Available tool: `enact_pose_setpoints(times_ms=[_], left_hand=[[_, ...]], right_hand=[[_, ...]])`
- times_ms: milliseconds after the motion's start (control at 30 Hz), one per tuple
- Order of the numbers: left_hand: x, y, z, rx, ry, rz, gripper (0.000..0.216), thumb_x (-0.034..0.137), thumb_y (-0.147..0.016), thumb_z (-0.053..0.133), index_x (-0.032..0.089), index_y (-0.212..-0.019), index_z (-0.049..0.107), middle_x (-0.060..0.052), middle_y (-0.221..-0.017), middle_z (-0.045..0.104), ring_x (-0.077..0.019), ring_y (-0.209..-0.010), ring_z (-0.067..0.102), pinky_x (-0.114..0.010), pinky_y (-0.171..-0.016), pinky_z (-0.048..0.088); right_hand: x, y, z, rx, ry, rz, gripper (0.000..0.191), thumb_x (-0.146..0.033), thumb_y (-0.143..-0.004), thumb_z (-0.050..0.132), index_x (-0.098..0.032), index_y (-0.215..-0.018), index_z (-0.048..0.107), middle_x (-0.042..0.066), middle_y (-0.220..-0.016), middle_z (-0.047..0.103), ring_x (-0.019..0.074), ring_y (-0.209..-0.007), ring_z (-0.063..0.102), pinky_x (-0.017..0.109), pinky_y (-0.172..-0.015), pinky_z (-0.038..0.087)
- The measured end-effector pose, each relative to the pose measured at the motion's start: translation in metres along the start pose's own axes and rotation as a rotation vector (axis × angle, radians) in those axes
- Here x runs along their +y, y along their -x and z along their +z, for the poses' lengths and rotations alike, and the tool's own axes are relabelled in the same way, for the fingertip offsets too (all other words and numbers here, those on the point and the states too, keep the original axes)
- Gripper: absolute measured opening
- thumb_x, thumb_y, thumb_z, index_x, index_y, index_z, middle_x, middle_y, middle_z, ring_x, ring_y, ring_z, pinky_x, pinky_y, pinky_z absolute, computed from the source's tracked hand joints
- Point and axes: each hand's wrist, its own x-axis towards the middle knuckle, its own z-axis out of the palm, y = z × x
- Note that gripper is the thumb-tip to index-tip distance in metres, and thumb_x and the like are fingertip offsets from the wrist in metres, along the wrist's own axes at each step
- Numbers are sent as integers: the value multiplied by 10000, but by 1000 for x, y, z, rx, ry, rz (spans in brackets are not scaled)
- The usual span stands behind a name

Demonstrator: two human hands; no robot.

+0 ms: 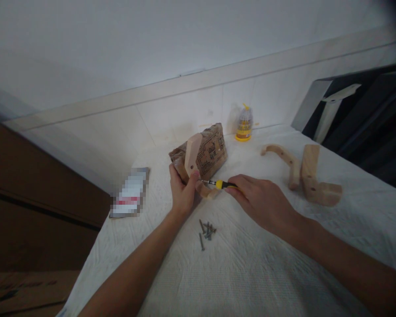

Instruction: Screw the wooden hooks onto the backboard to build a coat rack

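Note:
My left hand (182, 191) is closed around a curved wooden hook (193, 159), holding it upright against a patterned brown block (210, 151). My right hand (259, 199) pinches a small yellow-and-black screwdriver (218, 183) held level, its tip pointing left at the wooden hook beside my left thumb. A small heap of several grey screws (207, 230) lies on the white cloth just below both hands.
Two more curved wooden hooks (284, 159) (317, 182) lie to the right on the white cloth-covered table (251, 264). A yellow screwdriver bit case (243, 124) stands by the wall. A blurred card (130, 193) lies at the left edge. A dark chair (366, 119) is at the far right.

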Motion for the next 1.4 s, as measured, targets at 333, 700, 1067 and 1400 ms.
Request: enact_pose_setpoints(times_ms=[333,700,1067,1400], left_hand=[[3,0,-2,2,57,-24,345,532,-753,598,222,-889,529,-14,-838,559,-174,-816,557,-318,-732,483],[2,-5,-1,-22,163,-98,351,511,-687,677,201,-809,567,7,-764,579,-132,-722,553,-259,-667,471],[-5,-7,-1,-53,256,-144,342,466,-678,704,221,-884,584,4,-838,611,-129,-769,584,-254,-705,488],[-5,-7,-1,-49,275,-134,325,435,-681,710,214,-886,589,9,-830,601,-114,-751,566,-249,-716,482]], right_hand=[[-1,-2,-1,-52,-72,15,233,-266,-932,372,-166,-880,576,66,-857,663,212,-762,638,291,-584,414],[8,-3,-8,151,-150,-59,86,-212,-785,533,-210,-809,451,11,-715,602,155,-574,571,268,-538,410],[22,-14,-11,160,-360,-13,194,-258,-872,484,-208,-744,620,29,-697,672,163,-609,596,293,-574,434],[18,-10,-20,294,-483,-83,49,-205,-811,496,-223,-829,455,19,-750,541,152,-634,527,271,-538,438]])
